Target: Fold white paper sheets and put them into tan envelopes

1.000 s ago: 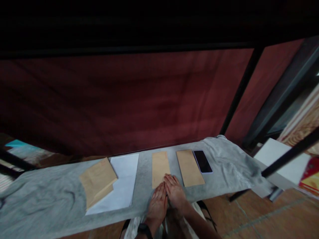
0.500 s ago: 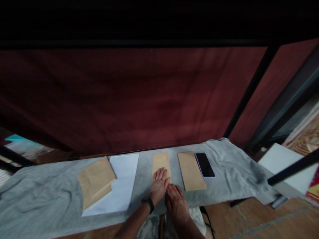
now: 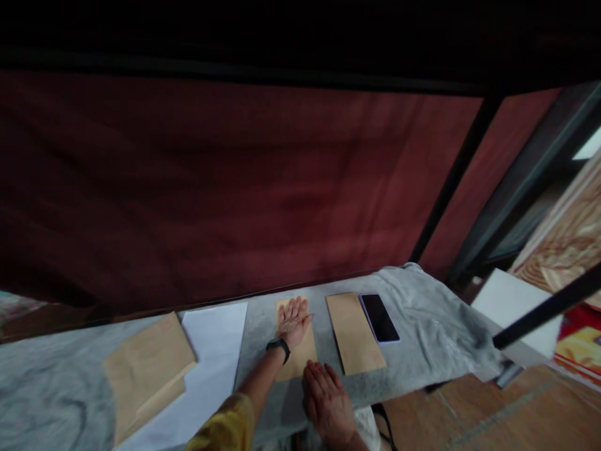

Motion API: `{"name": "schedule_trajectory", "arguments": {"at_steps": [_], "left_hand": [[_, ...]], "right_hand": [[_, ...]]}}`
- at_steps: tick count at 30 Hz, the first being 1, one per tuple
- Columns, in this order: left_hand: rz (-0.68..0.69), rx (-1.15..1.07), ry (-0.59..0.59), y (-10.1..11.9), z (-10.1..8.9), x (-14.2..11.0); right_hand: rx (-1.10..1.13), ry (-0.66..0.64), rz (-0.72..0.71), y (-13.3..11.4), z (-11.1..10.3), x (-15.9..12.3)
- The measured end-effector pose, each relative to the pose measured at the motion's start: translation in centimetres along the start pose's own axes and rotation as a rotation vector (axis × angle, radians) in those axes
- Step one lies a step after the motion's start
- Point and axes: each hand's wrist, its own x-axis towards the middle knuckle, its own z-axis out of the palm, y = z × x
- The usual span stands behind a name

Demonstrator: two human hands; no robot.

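A brown paper envelope [image 3: 299,363] lies flat on the grey cloth in front of me. My left hand [image 3: 293,322], with a dark band on its wrist, rests palm down on the envelope's far half, fingers spread. At the near right corner of the same envelope lies my right hand [image 3: 329,398], flat, its fingers stretched out close together. Neither hand grips anything. Just right of them is a second brown envelope [image 3: 355,335], and beside that a phone [image 3: 380,318] with a dark screen and a pale purple edge.
On the left, several brown envelopes [image 3: 150,366] overlap white paper sheets [image 3: 216,351]. Grey cloth [image 3: 432,326] covers the narrow bench, wrinkled at both ends. Behind hangs a dark red curtain [image 3: 263,188] under a black frame. A white box-like piece [image 3: 511,313] stands at right.
My left hand has slid forward along the envelope, away from me, and its fingers have spread. My right hand has drawn back towards the near edge. The view has shifted slightly.
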Motion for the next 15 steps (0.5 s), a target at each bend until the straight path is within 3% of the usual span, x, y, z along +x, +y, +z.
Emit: {"name": "schedule_trajectory", "arguments": {"at_steps": [4, 10, 13, 15], "left_hand": [[0.017, 0.026, 0.064, 0.0, 0.4, -2.7], [0.194, 0.033, 0.206, -1.1, 2.2, -12.1], [0.168, -0.078, 0.231, -2.0, 3.1, -15.7], [0.069, -0.196, 0.263, -2.5, 3.3, -16.7]], "right_hand": [[0.022, -0.009, 0.035, -0.5, -0.5, 0.2], [0.031, -0.027, 0.081, -0.8, -0.7, 0.4], [0.058, -0.056, 0.084, -0.7, -0.9, 0.4], [0.083, -0.077, 0.088, -0.7, -1.2, 0.5]]}}
